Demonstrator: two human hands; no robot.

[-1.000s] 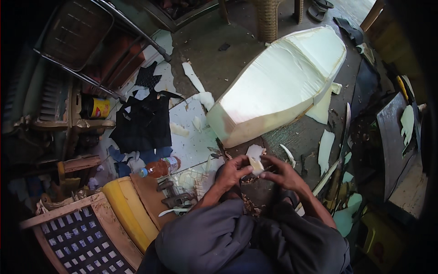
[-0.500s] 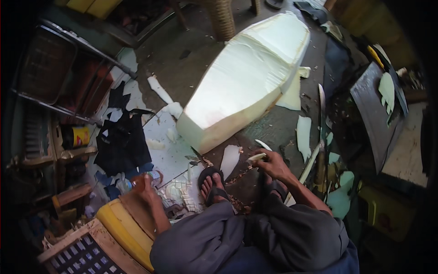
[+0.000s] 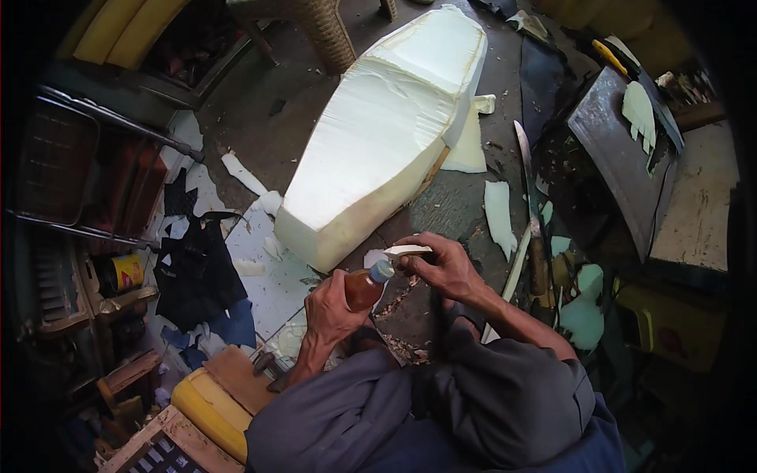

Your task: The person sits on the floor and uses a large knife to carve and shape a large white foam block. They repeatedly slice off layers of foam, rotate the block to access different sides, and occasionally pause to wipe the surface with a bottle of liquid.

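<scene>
My left hand (image 3: 330, 314) is wrapped round a small bottle (image 3: 364, 291) of brown-orange liquid with a pale blue cap. The bottle leans to the right in front of my knees. Beside the cap, my right hand (image 3: 445, 266) pinches a small off-white piece of foam (image 3: 408, 250) between thumb and fingers. Whether those fingers also touch the cap, I cannot tell. Beyond both hands a long, carved white foam seat block (image 3: 371, 142) lies on the floor, its near end squared off.
A long knife (image 3: 528, 181) lies right of the foam block, among foam offcuts (image 3: 498, 217). Black cloth scraps (image 3: 197, 272) cover a pale board on the left. A yellow cushion (image 3: 209, 414) sits by my left knee. Farther right rests a dark curved panel (image 3: 623, 150); a wicker chair (image 3: 327, 35) stands at the back.
My left hand has lifted the bottle from the lower left to the middle. The right hand has moved in toward it, still holding the foam piece. The whole view has shifted slightly.
</scene>
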